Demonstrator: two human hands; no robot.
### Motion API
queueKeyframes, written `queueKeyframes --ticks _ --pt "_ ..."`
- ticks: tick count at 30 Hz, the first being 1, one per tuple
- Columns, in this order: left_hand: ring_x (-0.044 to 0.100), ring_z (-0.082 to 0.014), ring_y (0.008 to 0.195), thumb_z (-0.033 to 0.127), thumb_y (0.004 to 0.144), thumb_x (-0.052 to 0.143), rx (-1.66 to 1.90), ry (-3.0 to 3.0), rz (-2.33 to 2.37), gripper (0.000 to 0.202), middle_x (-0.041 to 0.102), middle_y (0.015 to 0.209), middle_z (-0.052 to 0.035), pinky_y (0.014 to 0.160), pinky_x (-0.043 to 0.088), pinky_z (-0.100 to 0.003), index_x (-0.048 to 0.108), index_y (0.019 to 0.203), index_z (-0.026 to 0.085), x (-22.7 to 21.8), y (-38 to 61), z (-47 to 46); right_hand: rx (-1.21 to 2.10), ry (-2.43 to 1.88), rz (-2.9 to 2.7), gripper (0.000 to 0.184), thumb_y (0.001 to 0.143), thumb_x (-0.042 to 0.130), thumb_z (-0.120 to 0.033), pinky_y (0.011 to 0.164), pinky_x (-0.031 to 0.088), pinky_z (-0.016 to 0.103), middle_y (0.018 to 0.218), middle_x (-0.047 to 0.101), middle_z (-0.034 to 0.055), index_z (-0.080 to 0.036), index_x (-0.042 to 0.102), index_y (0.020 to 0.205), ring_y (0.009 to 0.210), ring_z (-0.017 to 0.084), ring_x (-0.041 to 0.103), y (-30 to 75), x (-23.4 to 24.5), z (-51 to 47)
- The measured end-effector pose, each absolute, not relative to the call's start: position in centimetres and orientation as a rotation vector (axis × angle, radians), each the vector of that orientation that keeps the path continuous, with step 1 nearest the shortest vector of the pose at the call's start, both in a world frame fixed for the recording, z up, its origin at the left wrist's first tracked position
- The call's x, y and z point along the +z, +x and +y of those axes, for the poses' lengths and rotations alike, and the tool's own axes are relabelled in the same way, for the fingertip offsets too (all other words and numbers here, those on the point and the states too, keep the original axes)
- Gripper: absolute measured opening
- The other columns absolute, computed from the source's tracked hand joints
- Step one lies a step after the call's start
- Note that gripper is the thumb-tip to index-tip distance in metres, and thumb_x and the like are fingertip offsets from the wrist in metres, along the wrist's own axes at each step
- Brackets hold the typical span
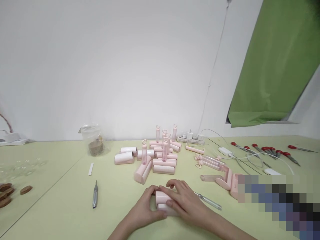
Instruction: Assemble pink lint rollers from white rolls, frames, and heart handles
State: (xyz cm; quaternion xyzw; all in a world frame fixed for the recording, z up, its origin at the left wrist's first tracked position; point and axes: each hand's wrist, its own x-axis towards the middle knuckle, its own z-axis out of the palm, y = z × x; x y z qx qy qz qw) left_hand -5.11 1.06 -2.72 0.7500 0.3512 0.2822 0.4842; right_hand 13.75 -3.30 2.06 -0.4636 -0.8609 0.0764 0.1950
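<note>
Both my hands are closed around one pink and white lint roller (162,200) lying on the pale green table (75,206) near its front edge. My left hand (146,208) grips its left end, fingers curled. My right hand (183,200) lies over its top and right side, fingers wrapped. Just right of my right hand a clear-handled screwdriver (208,201) rests on the table. Behind my hands is a pile of several pink lint rollers (160,156), some with handles standing up.
A grey metal tool (95,194) and a white strip (90,169) lie to the left. A plastic bag (95,140) stands further back. Red-handled screwdrivers (267,150), cables and a power strip (191,138) are at the right. Brown wooden pieces (10,191) sit at the left edge.
</note>
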Motion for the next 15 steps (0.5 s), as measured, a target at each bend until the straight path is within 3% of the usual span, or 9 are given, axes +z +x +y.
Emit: queueKeyframes --ticks 4,7,11,15 --pt "0.047 -0.0207 0.101 0.021 0.061 0.064 0.652 1.822 0.902 0.052 0.050 0.108 -0.0022 0.089 0.035 -0.029 0.042 0.108 0.021 -2.9 -5.1 1.1 0.182 -1.329 -2.217 0.033 0.089 0.034 -0.032 0.085 0.040 0.031 0.111 0.050 0.0066 -0.026 0.043 0.120 0.103 0.018 0.047 16.9 3.1 -1.7" --pt "0.047 -0.0202 0.100 0.022 0.060 0.064 0.611 1.823 0.916 0.051 0.049 0.108 -0.0019 0.089 0.035 -0.029 0.042 0.107 0.022 -2.8 -5.2 1.2 -0.097 -1.761 -2.113 0.029 0.090 0.030 -0.024 0.084 0.041 0.027 0.104 0.056 0.0053 -0.022 0.052 0.108 0.097 0.016 0.051 21.5 4.6 1.6" --pt "0.048 -0.0198 0.097 0.023 0.058 0.066 0.568 1.820 0.941 0.052 0.049 0.103 -0.0012 0.086 0.037 -0.029 0.041 0.104 0.022 -2.5 -5.3 1.1 -0.162 -2.139 -1.982 0.017 0.081 0.048 -0.017 0.080 0.041 0.037 0.095 0.059 0.0100 -0.013 0.060 0.091 0.092 0.023 0.053 27.4 4.5 5.2" --pt "0.048 -0.0196 0.095 0.023 0.058 0.066 0.571 1.837 0.924 0.051 0.049 0.101 -0.0009 0.085 0.037 -0.029 0.042 0.103 0.022 -2.3 -5.3 1.1 -0.182 -2.353 -1.905 0.021 0.082 0.052 -0.028 0.077 0.044 0.039 0.098 0.057 0.0053 -0.013 0.056 0.096 0.087 0.018 0.055 29.9 2.2 6.2"
